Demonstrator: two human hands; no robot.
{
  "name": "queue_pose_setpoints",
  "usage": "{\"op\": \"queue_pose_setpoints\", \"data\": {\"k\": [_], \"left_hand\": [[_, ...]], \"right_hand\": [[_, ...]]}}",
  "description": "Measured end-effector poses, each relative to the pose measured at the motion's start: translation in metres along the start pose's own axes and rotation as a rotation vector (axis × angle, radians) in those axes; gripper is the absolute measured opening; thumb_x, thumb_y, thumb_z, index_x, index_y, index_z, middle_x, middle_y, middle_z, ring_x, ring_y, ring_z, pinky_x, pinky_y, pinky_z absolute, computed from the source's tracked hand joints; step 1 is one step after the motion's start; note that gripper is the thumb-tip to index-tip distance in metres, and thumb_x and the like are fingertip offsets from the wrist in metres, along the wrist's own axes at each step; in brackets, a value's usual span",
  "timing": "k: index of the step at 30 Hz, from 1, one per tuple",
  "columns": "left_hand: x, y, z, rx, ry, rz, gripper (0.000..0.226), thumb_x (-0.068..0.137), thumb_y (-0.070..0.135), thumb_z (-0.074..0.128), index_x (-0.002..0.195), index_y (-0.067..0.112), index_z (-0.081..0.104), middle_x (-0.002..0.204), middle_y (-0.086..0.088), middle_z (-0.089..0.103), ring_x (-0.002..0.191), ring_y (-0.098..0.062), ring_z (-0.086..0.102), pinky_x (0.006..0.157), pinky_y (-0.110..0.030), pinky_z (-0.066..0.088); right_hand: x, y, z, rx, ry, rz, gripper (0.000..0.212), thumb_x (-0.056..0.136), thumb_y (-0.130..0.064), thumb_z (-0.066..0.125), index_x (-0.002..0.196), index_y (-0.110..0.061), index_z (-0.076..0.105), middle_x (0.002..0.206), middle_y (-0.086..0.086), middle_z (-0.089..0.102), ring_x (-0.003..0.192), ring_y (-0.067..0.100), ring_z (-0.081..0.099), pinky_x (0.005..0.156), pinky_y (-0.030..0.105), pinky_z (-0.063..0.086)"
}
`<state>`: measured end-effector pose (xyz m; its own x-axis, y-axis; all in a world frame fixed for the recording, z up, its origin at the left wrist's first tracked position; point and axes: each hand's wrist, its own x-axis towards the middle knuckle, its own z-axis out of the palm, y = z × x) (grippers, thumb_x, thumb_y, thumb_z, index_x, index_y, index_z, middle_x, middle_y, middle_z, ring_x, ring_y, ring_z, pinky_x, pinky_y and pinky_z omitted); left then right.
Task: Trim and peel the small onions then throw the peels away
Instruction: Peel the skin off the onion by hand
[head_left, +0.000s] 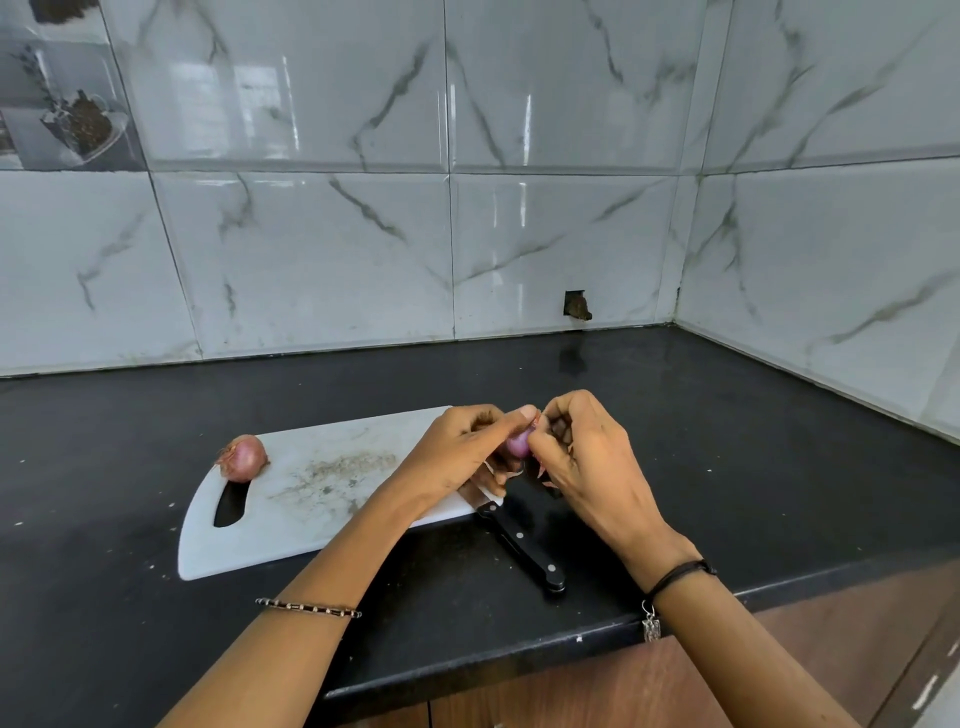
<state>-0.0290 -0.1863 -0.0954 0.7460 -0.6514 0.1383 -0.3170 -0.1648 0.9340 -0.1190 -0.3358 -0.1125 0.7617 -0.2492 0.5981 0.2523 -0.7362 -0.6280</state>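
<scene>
A black-handled knife (524, 545) is lying nearest on the dark desk (727, 441), its blade end running under the hands onto the corner of the white cutting board (311, 488). Just above it, the left hand (457, 452) and right hand (582, 457) are meeting, both pinching a small purple onion (517, 446) between their fingertips. Farther left, an unpeeled onion (243, 458) is sitting on the board beside its handle slot.

Bare counter (727, 441) right of board (311, 467); knife (524, 545) lies beside the board.
</scene>
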Motion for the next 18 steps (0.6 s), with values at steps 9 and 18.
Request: {"op": "queue_pose_setpoints", "data": {"k": [9, 18], "left_hand": [[0.006, -0.004, -0.002, -0.298, 0.035, 0.105, 0.031, 0.095, 0.028, 0.066, 0.121, 0.011, 0.069, 0.112, -0.018, 0.073, 0.101, -0.031, 0.074, 0.094, -0.058, 0.057], [0.005, -0.003, -0.004, -0.363, -0.001, 0.186, 0.032, 0.096, 0.021, 0.065, 0.127, 0.014, 0.067, 0.122, -0.02, 0.069, 0.114, -0.03, 0.07, 0.095, -0.044, 0.058]], "right_hand": [[0.001, 0.001, 0.001, -0.002, 0.007, -0.024, 0.01, 0.099, -0.031, 0.058, 0.093, -0.027, 0.051, 0.089, -0.007, 0.056, 0.072, 0.01, 0.059, 0.063, 0.03, 0.054], [0.001, 0.009, -0.001, -0.061, 0.148, -0.044, 0.014, 0.102, -0.03, 0.057, 0.115, -0.029, 0.062, 0.093, -0.016, 0.068, 0.085, 0.005, 0.066, 0.075, 0.038, 0.058]]}}
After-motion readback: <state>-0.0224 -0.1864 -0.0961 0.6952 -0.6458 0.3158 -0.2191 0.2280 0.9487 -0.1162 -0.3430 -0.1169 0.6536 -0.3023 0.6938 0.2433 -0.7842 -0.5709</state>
